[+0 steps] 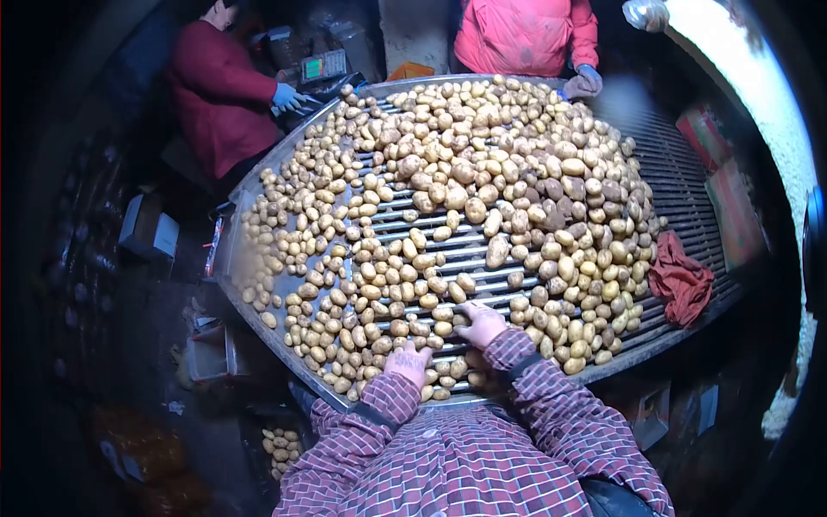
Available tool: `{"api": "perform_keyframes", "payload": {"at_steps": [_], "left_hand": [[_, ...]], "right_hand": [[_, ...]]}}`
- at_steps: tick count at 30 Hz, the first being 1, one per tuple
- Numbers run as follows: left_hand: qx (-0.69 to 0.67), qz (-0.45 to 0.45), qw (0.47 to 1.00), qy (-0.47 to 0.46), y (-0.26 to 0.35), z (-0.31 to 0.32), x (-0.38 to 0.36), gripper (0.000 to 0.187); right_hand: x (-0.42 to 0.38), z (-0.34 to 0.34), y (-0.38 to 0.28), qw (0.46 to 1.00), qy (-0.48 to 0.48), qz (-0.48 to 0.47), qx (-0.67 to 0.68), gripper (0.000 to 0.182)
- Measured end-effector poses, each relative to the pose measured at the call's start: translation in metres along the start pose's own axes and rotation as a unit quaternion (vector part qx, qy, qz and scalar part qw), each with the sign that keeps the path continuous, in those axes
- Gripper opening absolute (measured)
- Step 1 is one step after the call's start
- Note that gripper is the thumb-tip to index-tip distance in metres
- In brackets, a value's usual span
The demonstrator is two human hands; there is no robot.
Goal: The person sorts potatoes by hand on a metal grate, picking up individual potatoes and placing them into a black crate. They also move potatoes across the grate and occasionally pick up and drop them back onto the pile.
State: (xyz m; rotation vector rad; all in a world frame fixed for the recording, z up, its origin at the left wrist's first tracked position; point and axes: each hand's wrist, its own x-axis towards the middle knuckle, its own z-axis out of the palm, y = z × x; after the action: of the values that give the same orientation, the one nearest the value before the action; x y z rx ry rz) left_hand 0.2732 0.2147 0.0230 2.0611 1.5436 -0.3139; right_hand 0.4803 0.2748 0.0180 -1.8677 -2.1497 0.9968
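Note:
Many potatoes [551, 198] lie spread over a slatted metal sorting table [482, 258]. Near the table's front edge my left hand [407, 363] rests on small potatoes, back up, its fingers spread among them. To its right and slightly farther in, my right hand [481, 325] reaches over the slats with its fingers apart, beside a few potatoes. Neither hand is closed round a potato. The potatoes are heaped thickest on the right and far side, and bare slats show in the middle.
A person in dark red [220, 95] with gloved hands stands at the far left, another in a pink jacket [521, 39] at the far edge. A red cloth [680, 277] lies on the right. Boxes [148, 227] and a container of potatoes [281, 450] are on the left.

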Motion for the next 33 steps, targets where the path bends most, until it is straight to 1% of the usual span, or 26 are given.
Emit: {"api": "perform_keyframes", "payload": {"at_steps": [1, 3, 4, 5, 6, 7, 8, 9, 10, 11, 12, 13, 14, 15, 17, 19, 20, 22, 23, 24, 25, 27, 29, 31, 32, 33], "left_hand": [[0.036, 0.031, 0.998, 0.032, -0.001, 0.004, -0.003, 0.027], [0.024, 0.033, 0.999, -0.005, -0.006, 0.009, -0.001, 0.030], [-0.024, 0.036, 0.999, -0.025, -0.008, 0.000, -0.004, 0.034], [-0.071, 0.040, 0.996, -0.041, -0.010, -0.012, -0.007, 0.038], [-0.181, 0.027, 0.983, 0.011, -0.018, -0.012, -0.013, 0.049], [-0.219, -0.026, 0.974, 0.054, -0.021, -0.020, -0.015, 0.052], [-0.187, -0.065, 0.975, 0.100, -0.025, -0.029, -0.019, 0.051], [-0.153, -0.103, 0.972, 0.143, -0.025, -0.048, -0.024, 0.050], [-0.137, -0.090, 0.972, 0.168, -0.032, -0.051, -0.022, 0.047], [-0.093, -0.065, 0.982, 0.151, -0.034, -0.049, -0.016, 0.046], [-0.049, -0.040, 0.989, 0.135, -0.037, -0.046, -0.007, 0.046], [-0.003, -0.014, 0.993, 0.119, -0.041, -0.043, 0.003, 0.045], [-0.015, -0.038, 0.997, 0.069, -0.036, -0.035, 0.015, 0.046], [0.005, -0.034, 0.997, 0.068, -0.031, -0.032, 0.021, 0.046], [0.014, -0.058, 0.998, 0.012, -0.014, -0.040, 0.031, 0.046], [0.001, -0.056, 0.997, 0.046, -0.013, -0.028, 0.035, 0.051], [0.004, -0.050, 0.997, 0.065, -0.014, -0.026, 0.034, 0.053], [-0.002, -0.048, 0.994, 0.098, -0.021, -0.018, 0.031, 0.058], [-0.017, -0.071, 0.996, 0.056, -0.018, -0.029, 0.029, 0.061], [-0.022, -0.079, 0.995, 0.054, -0.020, -0.026, 0.029, 0.061], [-0.027, -0.087, 0.994, 0.052, -0.022, -0.023, 0.029, 0.061], [-0.043, -0.090, 0.994, 0.045, -0.022, -0.024, 0.031, 0.058], [-0.057, -0.087, 0.994, 0.043, -0.023, -0.027, 0.032, 0.055], [-0.065, -0.075, 0.994, 0.041, -0.027, -0.029, 0.032, 0.053], [-0.063, -0.077, 0.993, 0.059, -0.025, -0.032, 0.031, 0.047], [-0.091, -0.072, 0.990, 0.078, -0.028, -0.030, 0.032, 0.046]], "right_hand": [[0.000, -0.009, 0.005, 0.995, -0.003, 0.010, 0.094, 0.050], [0.012, -0.016, 0.021, 0.950, -0.012, 0.000, 0.311, 0.050], [0.017, -0.022, 0.026, 0.887, -0.071, 0.034, 0.455, 0.045], [0.025, -0.019, 0.037, 0.828, -0.102, 0.111, 0.541, 0.040], [0.025, -0.023, 0.031, 0.764, -0.083, 0.112, 0.630, 0.039], [0.024, -0.026, 0.022, 0.688, -0.064, 0.115, 0.714, 0.038], [0.031, -0.027, 0.014, 0.682, -0.029, 0.124, 0.720, 0.031], [0.045, -0.020, 0.027, 0.737, -0.034, 0.085, 0.669, 0.026], [0.060, -0.030, 0.020, 0.820, -0.035, 0.098, 0.563, 0.026], [0.079, -0.041, 0.009, 0.888, -0.036, 0.109, 0.445, 0.026], [0.099, -0.037, 0.003, 0.923, 0.028, 0.012, 0.383, 0.026], [0.122, -0.030, -0.003, 0.941, 0.093, -0.086, 0.313, 0.027], [0.141, -0.028, -0.015, 0.958, 0.129, -0.095, 0.240, 0.031], [0.156, -0.028, -0.027, 0.967, 0.167, -0.101, 0.163, 0.037], [0.170, -0.032, -0.055, 0.981, 0.155, -0.106, 0.040, 0.045], [0.187, -0.006, -0.055, 0.986, 0.101, -0.083, -0.100, 0.048], [0.187, 0.010, -0.049, 0.988, 0.079, -0.094, -0.096, 0.045], [0.166, -0.011, -0.066, 0.991, 0.019, -0.091, -0.097, 0.044], [0.157, -0.017, -0.067, 0.990, -0.019, -0.095, -0.104, 0.044], [0.151, -0.014, -0.053, 0.982, 0.014, -0.169, -0.088, 0.039], [0.144, -0.028, -0.049, 0.978, 0.020, -0.197, -0.071, 0.035], [0.139, -0.067, -0.045, 0.987, 0.066, -0.124, -0.083, 0.030], [0.172, -0.066, 0.002, 0.957, 0.264, -0.094, -0.070, 0.032], [0.181, -0.102, 0.004, 0.973, 0.194, 0.099, -0.072, 0.047], [0.184, -0.107, 0.011, 0.973, 0.171, 0.118, -0.104, 0.048], [0.187, -0.108, 0.017, 0.970, 0.147, 0.135, -0.137, 0.050]]}}
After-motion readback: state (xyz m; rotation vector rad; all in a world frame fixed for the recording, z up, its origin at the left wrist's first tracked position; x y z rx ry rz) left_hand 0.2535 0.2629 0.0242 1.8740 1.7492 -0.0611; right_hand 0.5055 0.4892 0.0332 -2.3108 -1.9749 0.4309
